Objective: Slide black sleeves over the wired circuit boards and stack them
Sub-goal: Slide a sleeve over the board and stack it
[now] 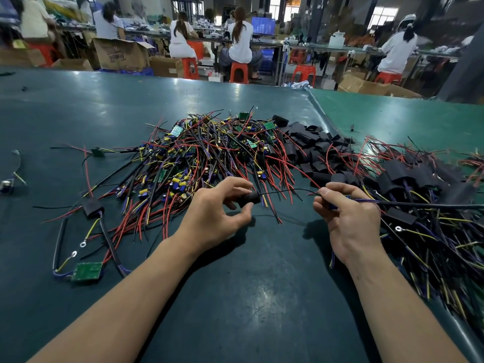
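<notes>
My left hand [217, 210] pinches a black sleeve [250, 199] between thumb and fingers, just above the table. My right hand [345, 216] grips a wired circuit board, mostly hidden in the fist; its thin black and red leads [288, 191] stretch left into the sleeve's mouth, and its thicker wires trail off to the right. A big tangle of bare wired boards [199, 153] lies straight ahead. Loose black sleeves [311, 148] are heaped behind my right hand. Sleeved boards [424, 184] are stacked at the right.
A bare green board with ring-terminal wires [86, 271] and one sleeved unit [92, 207] lie at the near left on the dark green mat [248, 297]. A raised mat seam [324, 119] runs at the right. Seated people, stools and cartons fill the background.
</notes>
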A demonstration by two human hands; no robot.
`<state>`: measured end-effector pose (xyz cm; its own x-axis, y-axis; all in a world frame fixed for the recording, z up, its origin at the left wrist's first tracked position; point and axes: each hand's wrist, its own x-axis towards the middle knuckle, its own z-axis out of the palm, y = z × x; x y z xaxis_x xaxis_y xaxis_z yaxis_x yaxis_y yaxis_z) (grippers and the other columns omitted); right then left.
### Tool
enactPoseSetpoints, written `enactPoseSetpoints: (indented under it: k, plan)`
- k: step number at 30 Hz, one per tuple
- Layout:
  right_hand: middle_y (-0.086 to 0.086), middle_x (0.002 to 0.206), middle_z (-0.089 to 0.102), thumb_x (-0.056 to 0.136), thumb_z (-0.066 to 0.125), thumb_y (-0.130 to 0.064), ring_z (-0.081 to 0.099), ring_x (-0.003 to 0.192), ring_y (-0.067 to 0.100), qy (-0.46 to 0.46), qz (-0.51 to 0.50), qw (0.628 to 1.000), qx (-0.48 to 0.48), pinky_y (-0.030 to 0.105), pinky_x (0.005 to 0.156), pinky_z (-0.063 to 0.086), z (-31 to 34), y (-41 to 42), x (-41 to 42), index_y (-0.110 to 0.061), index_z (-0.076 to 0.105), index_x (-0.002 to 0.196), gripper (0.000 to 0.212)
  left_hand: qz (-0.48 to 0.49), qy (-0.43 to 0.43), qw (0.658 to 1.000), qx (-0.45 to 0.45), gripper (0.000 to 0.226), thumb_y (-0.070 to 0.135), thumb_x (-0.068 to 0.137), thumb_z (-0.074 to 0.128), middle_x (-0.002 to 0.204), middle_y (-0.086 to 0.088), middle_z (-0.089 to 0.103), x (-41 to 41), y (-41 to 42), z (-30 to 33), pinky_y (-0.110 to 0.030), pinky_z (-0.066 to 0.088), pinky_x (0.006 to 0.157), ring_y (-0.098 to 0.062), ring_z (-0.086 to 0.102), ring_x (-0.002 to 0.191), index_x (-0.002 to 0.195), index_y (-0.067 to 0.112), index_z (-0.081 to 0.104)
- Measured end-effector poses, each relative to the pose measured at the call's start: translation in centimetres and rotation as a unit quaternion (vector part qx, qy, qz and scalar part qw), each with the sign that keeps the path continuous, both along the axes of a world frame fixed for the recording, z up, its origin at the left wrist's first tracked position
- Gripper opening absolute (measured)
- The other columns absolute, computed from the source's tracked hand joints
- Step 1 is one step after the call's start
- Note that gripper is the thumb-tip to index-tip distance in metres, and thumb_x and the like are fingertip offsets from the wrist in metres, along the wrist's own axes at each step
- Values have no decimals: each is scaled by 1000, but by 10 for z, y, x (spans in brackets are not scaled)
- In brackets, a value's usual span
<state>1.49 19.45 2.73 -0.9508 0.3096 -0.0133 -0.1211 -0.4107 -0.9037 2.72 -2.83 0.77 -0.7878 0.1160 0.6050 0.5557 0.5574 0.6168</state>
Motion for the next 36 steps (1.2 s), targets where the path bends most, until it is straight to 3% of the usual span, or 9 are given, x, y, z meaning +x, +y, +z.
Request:
enactPoseSetpoints:
  k: [5,12,20,25,36]
  plan:
    - [5,66,63,85,63,11,64,54,14,10,-4,1000,-18,21,53,54,3,1,0,-6,63,81,18,37,-7,999,14,38,12,77,79,96,3,75,-3,-4,-2,-36,59,73,-18,71,76,112,16,64]
    - [9,67,60,84,63,12,63,53,14,6,30,999,14,21,53,54,1,-5,1,-4,61,80,17,27,36,999,13,36,11,77,78,98,3,74,-3,-1,-1,-36,59,73,-16,71,80,110,12,65]
    - [2,59,64,82,64,13,63,50,15,6,62,997,52,22,49,53,0,-4,1,-4,62,77,18,90,84,992,41,34,7,76,80,97,3,73,-5,-3,2,-30,58,79,-7,71,85,107,8,65]
    - [2,60,65,82,65,12,63,50,16,3,81,994,72,22,49,52,0,-4,3,-5,63,77,17,91,96,991,35,34,7,76,80,97,4,72,-4,-2,3,-25,57,78,-8,71,86,106,6,65]
    - [5,62,62,81,64,13,58,47,15,-6,113,988,100,21,42,46,3,-4,7,-5,62,78,18,63,76,995,19,38,7,74,81,96,6,74,-2,-5,3,-28,57,75,-1,68,83,107,12,65]
